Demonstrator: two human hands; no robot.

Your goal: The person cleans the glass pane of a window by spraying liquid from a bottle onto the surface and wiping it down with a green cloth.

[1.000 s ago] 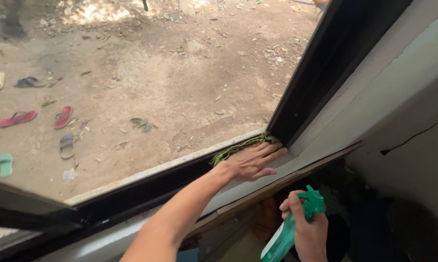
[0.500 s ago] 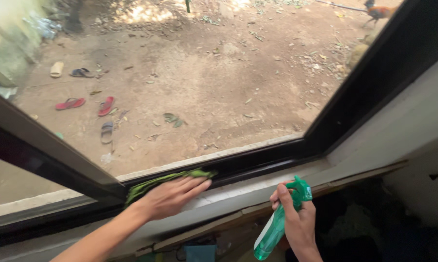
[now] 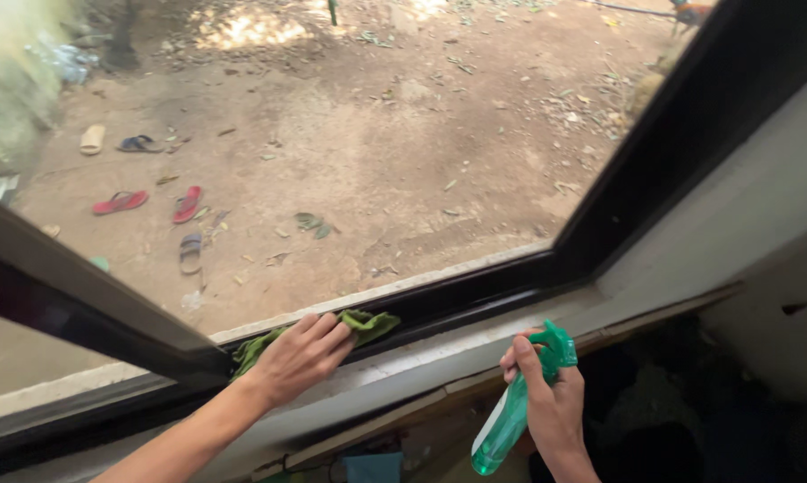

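My left hand (image 3: 298, 358) presses a green cloth (image 3: 367, 324) against the bottom black frame (image 3: 475, 291) of a window, near its left corner. The cloth pokes out on both sides of my fingers. My right hand (image 3: 546, 402) is lower and to the right, below the sill, gripping a green spray bottle (image 3: 515, 413) by its neck with the nozzle up. The two hands are apart.
A white sill (image 3: 403, 367) runs under the frame, with a wooden strip below it. The dark right upright (image 3: 654, 152) rises to the top right and another dark bar (image 3: 72, 313) crosses at left. Outside lies dirt ground with several sandals (image 3: 153, 201) and leaves.
My left hand slid the cloth leftwards along the bottom frame from the right corner, then bunched it slightly. The view shifted with it. My right hand kept hold of the bottle.
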